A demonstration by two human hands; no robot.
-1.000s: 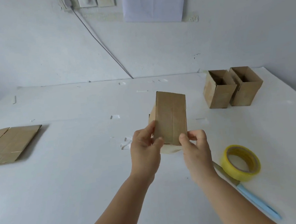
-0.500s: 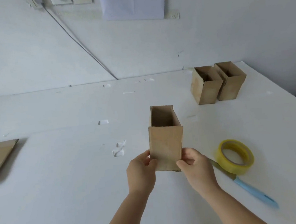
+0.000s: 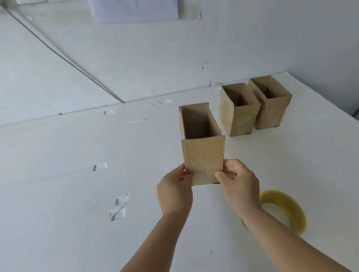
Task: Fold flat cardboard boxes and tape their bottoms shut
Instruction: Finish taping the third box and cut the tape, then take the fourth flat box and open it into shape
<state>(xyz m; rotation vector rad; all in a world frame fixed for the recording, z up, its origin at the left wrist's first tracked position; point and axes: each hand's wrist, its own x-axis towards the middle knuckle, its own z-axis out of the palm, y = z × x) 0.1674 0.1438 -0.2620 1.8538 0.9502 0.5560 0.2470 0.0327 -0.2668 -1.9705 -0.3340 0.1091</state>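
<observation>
While gripping box (image 3: pixel 203 157): both hands forward.

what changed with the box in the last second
The box was turned from closed bottom facing up to open end up, and carried toward the two finished boxes. Both hands, left and right, keep gripping its lower corners. The tape roll stayed put.

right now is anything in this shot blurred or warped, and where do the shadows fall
Head view: the box held by the left hand and right hand is fairly sharp; the tape roll is smeared into streaks by motion; the wide lens bows the table edge and slants the wall cable; light is soft and even, with only a thin dark shadow under the box and no glare.
</observation>
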